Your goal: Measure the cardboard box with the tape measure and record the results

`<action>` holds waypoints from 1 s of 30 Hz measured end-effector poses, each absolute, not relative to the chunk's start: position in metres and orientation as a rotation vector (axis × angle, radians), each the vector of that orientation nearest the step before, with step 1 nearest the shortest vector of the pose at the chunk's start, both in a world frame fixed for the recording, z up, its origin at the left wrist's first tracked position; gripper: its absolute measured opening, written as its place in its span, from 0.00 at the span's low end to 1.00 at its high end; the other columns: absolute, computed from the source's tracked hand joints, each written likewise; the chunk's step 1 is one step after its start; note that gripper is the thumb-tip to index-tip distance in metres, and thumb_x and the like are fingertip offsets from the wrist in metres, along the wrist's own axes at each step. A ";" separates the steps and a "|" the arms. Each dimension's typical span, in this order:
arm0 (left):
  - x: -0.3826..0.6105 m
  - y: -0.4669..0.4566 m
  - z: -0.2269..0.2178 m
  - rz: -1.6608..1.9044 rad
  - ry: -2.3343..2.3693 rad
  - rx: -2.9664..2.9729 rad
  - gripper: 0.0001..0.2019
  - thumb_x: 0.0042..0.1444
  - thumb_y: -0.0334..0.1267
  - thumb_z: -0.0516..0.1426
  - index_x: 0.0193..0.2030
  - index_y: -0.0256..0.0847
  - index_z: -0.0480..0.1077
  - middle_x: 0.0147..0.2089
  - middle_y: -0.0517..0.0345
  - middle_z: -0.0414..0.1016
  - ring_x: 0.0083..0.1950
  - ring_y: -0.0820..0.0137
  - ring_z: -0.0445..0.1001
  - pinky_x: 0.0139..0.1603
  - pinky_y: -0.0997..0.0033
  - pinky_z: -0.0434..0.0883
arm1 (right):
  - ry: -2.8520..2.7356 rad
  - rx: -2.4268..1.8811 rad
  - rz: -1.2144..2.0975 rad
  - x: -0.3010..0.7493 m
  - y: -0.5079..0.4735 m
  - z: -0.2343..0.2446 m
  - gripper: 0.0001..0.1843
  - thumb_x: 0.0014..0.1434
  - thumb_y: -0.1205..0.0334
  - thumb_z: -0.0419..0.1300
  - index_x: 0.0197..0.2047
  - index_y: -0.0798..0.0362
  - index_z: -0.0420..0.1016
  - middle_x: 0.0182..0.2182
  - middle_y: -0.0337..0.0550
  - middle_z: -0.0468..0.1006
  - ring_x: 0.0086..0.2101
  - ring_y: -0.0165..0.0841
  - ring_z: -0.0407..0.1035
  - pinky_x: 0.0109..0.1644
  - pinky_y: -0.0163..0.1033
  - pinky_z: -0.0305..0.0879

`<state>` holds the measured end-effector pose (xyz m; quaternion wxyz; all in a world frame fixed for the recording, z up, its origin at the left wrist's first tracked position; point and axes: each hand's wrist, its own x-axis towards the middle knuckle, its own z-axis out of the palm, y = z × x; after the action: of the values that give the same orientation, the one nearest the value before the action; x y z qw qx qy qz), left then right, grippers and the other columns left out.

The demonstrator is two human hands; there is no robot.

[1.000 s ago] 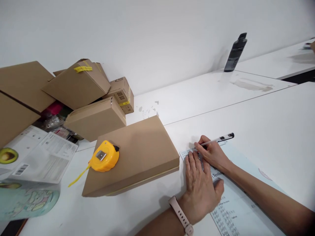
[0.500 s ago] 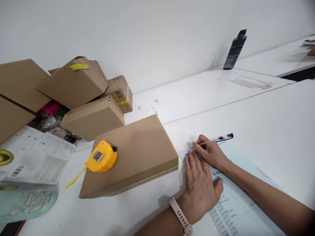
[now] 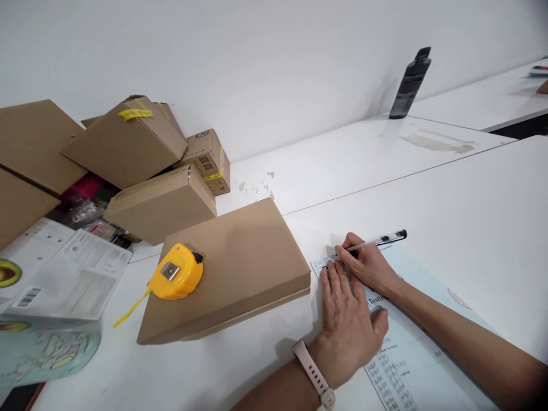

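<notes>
A pen (image 3: 373,242) with a clear barrel and dark cap end is gripped in my right hand (image 3: 369,265), its tip down at the top edge of a pale blue printed sheet (image 3: 422,348). Beside it, my left hand (image 3: 347,319) lies flat on the sheet with its fingers stretched out and thumb apart. Handwriting shows at the sheet's top corner and in lower rows; both hands and the right forearm hide part of the page. Left of my hands lies a flat cardboard box (image 3: 240,262), and on it rests a yellow tape measure (image 3: 178,271) with its tape end sticking out.
Several cardboard boxes (image 3: 128,142) are piled at the back left against the wall. A white printed package (image 3: 71,274) and a light green bottle-like item (image 3: 51,354) are at the left edge. A dark bottle (image 3: 410,85) stands at the back right.
Almost nothing differs. The view has shifted very slightly; my hands, the pen and the sheet keep their places.
</notes>
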<state>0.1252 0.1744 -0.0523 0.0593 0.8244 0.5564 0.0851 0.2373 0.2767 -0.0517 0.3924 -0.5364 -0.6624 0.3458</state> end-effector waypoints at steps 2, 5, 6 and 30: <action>0.125 0.175 -0.051 0.252 1.678 2.496 0.39 0.72 0.57 0.41 0.75 0.21 0.53 0.77 0.27 0.52 0.79 0.42 0.47 0.77 0.42 0.55 | -1.680 -1.362 0.875 0.237 0.276 -0.051 0.17 0.61 0.48 0.58 0.25 0.45 0.59 0.18 0.33 0.64 0.21 0.31 0.57 0.26 0.39 0.54; 0.124 0.175 -0.050 0.252 1.673 2.498 0.39 0.72 0.57 0.40 0.74 0.21 0.54 0.76 0.28 0.53 0.78 0.42 0.47 0.76 0.42 0.56 | -1.675 -1.367 0.889 0.237 0.276 -0.051 0.17 0.61 0.48 0.58 0.25 0.45 0.60 0.18 0.33 0.64 0.21 0.31 0.57 0.26 0.39 0.54; 0.124 0.175 -0.050 0.255 1.672 2.502 0.39 0.72 0.57 0.40 0.74 0.22 0.54 0.76 0.29 0.53 0.78 0.43 0.47 0.76 0.41 0.56 | -1.676 -1.368 0.894 0.237 0.275 -0.051 0.17 0.61 0.48 0.58 0.25 0.45 0.60 0.17 0.33 0.64 0.21 0.31 0.57 0.26 0.39 0.54; 0.126 0.174 -0.054 0.283 1.677 2.505 0.39 0.72 0.57 0.40 0.75 0.20 0.52 0.77 0.26 0.52 0.78 0.42 0.46 0.76 0.42 0.55 | -1.695 -1.371 0.857 0.237 0.276 -0.053 0.15 0.60 0.51 0.57 0.25 0.45 0.60 0.18 0.33 0.64 0.21 0.30 0.57 0.26 0.39 0.55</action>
<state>0.1255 0.1744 -0.0543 0.0567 0.8261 0.5529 0.0932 0.2366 0.2760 -0.0527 0.3890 -0.5391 -0.6666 0.3370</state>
